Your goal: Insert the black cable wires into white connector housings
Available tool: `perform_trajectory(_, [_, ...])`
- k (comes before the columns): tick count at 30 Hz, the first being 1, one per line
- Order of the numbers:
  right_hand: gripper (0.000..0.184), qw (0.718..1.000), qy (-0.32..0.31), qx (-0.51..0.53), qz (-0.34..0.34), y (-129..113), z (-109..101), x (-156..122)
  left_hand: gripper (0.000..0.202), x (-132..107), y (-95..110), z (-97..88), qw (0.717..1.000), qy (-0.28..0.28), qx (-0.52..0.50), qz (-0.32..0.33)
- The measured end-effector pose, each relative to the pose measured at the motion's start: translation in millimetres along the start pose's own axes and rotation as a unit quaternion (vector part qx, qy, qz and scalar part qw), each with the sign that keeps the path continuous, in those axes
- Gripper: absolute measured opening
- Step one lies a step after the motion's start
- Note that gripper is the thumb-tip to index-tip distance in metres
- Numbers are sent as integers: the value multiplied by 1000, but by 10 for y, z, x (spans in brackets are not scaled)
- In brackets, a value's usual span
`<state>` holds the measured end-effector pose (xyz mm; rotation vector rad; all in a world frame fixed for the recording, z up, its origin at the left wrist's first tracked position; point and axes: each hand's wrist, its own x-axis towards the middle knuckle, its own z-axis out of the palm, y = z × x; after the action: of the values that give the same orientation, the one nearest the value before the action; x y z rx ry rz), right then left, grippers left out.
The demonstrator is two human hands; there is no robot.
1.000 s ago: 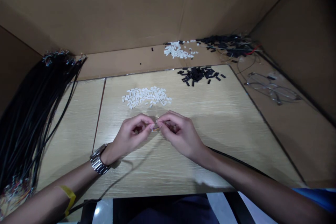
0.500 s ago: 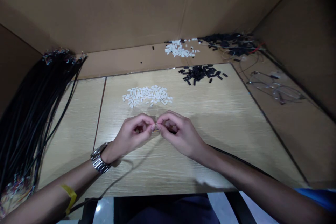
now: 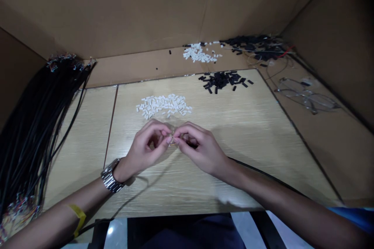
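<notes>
My left hand and my right hand meet fingertip to fingertip above the table, low in front of the white pieces. Each hand is closed in a pinch of thumb and forefinger. Thin wires, yellowish and very small, show between the fingertips; the rest is hidden by the fingers. A black cable runs along behind my right forearm toward that hand. Just beyond the hands lies a pile of small white rectangular pieces.
Small black pieces lie at the table's back right. Behind them, on cardboard, are more white pieces and a dark heap. Glasses rest at right. A thick bundle of black cables with bare coloured ends fills the left. Cardboard walls enclose the table.
My left forefinger and knuckles have risen slightly, while the thumb stays near the wires. My right hand keeps almost the same place and pinch.
</notes>
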<state>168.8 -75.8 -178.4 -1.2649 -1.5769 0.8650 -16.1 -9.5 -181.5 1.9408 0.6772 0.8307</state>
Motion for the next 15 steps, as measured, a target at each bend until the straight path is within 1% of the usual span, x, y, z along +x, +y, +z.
perform_trajectory(2, [7,1000,-2,-3,-3,9,-4,-1,16,-3,-5,-19,995,17,54,79])
perform_trajectory(4, [7,1000,-4,-8,-7,17,-11,0,18,-1,-11,-50,987,10,101,125])
perform_trajectory(8, [8,1000,-7,-23,-19,22,-34,2,16,-1,-34,-123,961,-13,212,176])
perform_trajectory(10, [8,999,-9,-32,-29,23,-45,-1,18,-5,-47,-144,948,-20,257,188])
perform_trajectory(15, [10,997,-12,-53,-47,40,-55,-22,17,-11,-61,-152,923,-19,308,232])
